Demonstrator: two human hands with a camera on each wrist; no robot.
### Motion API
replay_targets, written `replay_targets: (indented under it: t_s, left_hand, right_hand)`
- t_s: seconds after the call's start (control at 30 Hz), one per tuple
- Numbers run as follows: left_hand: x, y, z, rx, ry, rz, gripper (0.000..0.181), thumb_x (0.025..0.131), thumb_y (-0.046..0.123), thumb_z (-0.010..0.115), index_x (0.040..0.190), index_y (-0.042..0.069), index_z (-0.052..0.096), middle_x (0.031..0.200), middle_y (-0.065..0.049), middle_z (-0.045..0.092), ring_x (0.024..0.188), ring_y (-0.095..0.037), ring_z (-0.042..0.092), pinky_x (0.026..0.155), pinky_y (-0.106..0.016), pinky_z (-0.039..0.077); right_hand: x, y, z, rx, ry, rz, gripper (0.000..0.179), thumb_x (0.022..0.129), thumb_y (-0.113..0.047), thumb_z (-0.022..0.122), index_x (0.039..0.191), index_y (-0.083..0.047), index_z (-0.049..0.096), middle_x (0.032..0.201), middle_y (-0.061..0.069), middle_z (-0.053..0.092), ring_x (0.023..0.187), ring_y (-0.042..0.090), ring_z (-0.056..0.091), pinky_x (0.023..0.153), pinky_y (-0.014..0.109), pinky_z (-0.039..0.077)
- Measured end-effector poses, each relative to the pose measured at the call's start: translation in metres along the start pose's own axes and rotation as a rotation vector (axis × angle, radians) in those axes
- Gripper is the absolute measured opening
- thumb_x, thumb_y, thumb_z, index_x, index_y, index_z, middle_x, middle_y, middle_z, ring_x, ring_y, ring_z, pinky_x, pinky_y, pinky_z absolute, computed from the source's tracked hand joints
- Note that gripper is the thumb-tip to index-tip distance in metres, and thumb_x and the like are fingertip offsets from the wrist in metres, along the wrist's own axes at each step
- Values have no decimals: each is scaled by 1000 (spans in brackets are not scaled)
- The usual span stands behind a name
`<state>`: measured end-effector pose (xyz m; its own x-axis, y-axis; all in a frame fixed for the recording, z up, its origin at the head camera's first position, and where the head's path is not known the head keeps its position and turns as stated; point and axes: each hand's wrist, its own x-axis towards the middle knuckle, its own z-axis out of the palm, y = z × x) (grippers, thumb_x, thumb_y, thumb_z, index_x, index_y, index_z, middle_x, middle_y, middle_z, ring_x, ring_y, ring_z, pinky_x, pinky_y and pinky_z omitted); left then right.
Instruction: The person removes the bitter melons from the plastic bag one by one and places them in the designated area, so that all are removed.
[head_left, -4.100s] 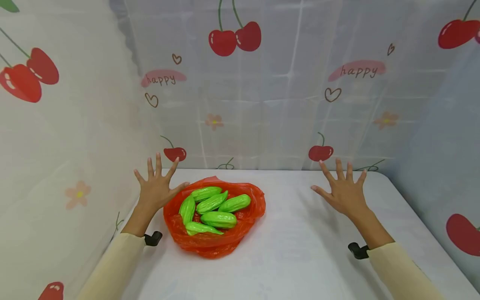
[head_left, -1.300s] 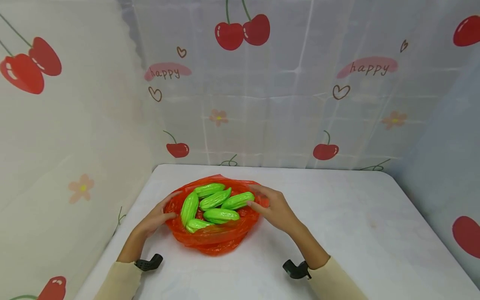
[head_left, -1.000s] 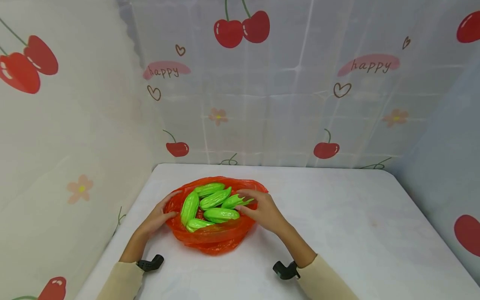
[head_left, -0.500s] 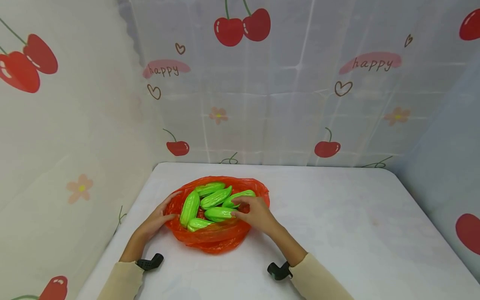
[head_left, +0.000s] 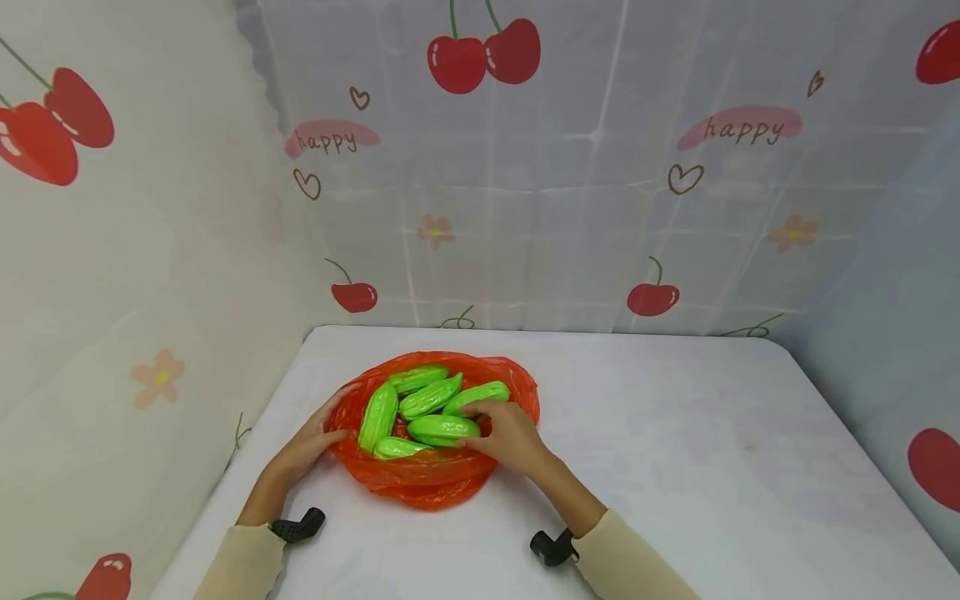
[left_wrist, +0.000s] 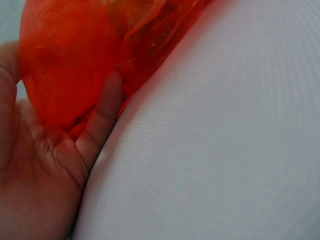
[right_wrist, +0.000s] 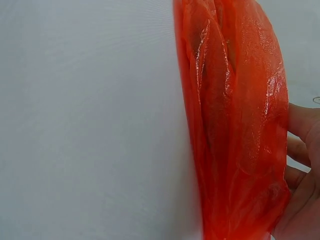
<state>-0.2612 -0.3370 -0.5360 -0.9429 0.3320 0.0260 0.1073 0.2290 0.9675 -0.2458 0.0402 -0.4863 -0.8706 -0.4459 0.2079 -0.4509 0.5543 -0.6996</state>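
Note:
A red plastic bag point(head_left: 438, 487), its mouth spread wide, stands on the table with several bright green ridged gourds inside. At its left side my left hand point(head_left: 303, 443) touches the film, fingers along the far edge and thumb in front; in the left wrist view the palm faces the red bag point(left_wrist: 70, 70). My right hand point(head_left: 516, 440) reaches over the right rim, thumb and fingers round the right end of the front gourd point(head_left: 441, 429). Another gourd point(head_left: 480, 395) lies just behind those fingers. In the right wrist view the red film hides the gourds from sight, with my right hand point(right_wrist: 305, 175) at the right edge.
The white table point(head_left: 675, 458) stretches away to the right of the bag. A cherry-printed curtain point(head_left: 540, 200) hangs behind and along both sides. Each wrist carries a small black camera, one of them the right wrist camera point(head_left: 551, 547).
Both hands have come down from spread above the table to the bag. My right hand has moved left and forward from the rim onto the front gourd; the left stays put.

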Motion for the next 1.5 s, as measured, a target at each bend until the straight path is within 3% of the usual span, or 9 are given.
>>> replay_targets:
  t_s: [0.27, 0.43, 0.63, 1.03, 1.3, 1.5]
  left_hand:
    - [-2, 1, -1, -4, 30, -9, 77, 91, 1, 59, 160, 19, 30, 167, -11, 18, 146, -22, 24, 101, -16, 40]
    - [-1, 0, 1, -42, 11, 10, 76, 91, 0, 58, 160, 16, 29, 168, -13, 16, 140, -8, 30, 101, -17, 42]
    - [-1, -2, 2, -71, -2, 31, 76, 91, -3, 56, 160, 13, 27, 167, -15, 16, 136, 0, 34, 102, -16, 41]
    - [-1, -4, 1, -92, -15, 44, 78, 91, -4, 53, 161, 13, 24, 168, -14, 13, 135, 1, 35, 102, -16, 41]
    - [0, -5, 0, -72, -10, 33, 78, 91, -4, 54, 161, 14, 25, 168, -13, 12, 136, 0, 32, 102, -16, 40]
    - [-1, -4, 1, -83, -14, 39, 79, 90, -4, 53, 161, 14, 24, 168, -13, 12, 136, 2, 33, 102, -16, 41]
  right_hand:
    - [0, 5, 3, -34, -35, -3, 49, 83, -27, 85, 126, -10, 71, 119, 0, 72, 101, 16, 63, 85, 31, 54]
    - [-1, 7, 3, -39, -56, 1, 49, 83, -28, 84, 127, -12, 71, 120, -2, 71, 103, 14, 63, 86, 32, 54]
    - [-3, 6, 3, -49, -81, 8, 48, 83, -26, 84, 127, -12, 70, 120, -2, 71, 103, 15, 61, 87, 33, 54]
    - [-3, 5, 4, -55, -105, 33, 44, 86, -18, 81, 128, -11, 70, 121, 0, 70, 100, 15, 60, 84, 30, 53]
    - [-3, 1, 0, -44, -98, 23, 43, 86, -19, 81, 127, -12, 71, 108, -2, 71, 88, 19, 59, 71, 25, 49]
    - [-4, 0, -2, -36, -82, 19, 42, 85, -20, 82, 125, -13, 72, 102, -4, 70, 85, 19, 60, 70, 25, 50]
